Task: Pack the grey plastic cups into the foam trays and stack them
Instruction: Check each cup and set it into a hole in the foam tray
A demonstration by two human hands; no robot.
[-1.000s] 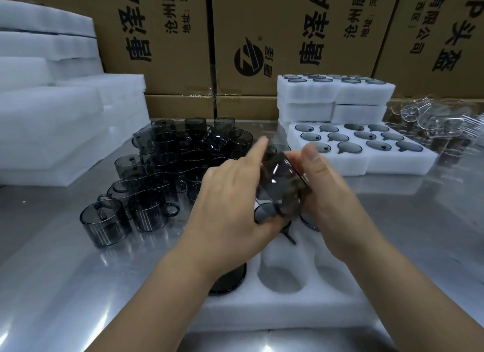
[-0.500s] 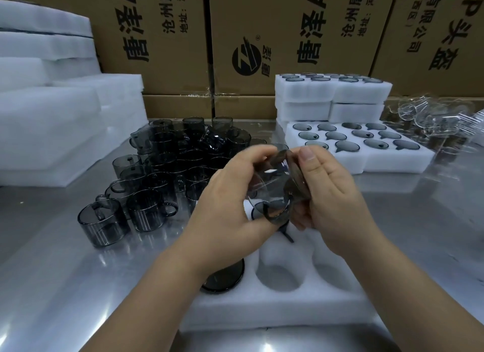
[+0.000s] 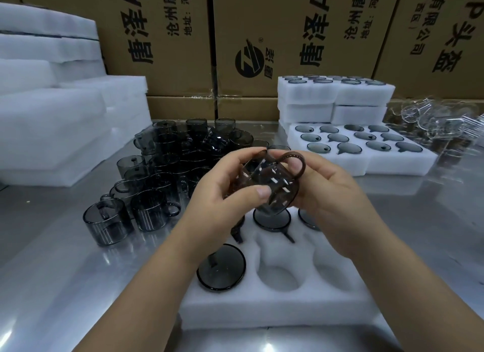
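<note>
While L hand (image 3: 222, 202) & R hand (image 3: 330, 202) both grip one tilted grey cup (image 3: 275, 186), handle up, empty pockets in foam tray (image 3: 275, 312) lie straight below

Cup (image 3: 272, 186) — smoky grey translucent plastic, smooth, glossy. Foam tray (image 3: 275, 312) — white, matt, finely fuzzy. Tabletop (image 3: 65, 286): brushed metal, mirror-sheened. Cartons (image 3: 167, 37): brown cardboard, matt, black print. Far-right cups (image 3: 424, 118): clear glossy plastic

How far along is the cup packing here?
Done: filled trays stacked back right. In hand: left hand and right hand hold one grey cup above the partly filled near tray. Left: its empty pockets and the pile of loose cups.
</note>
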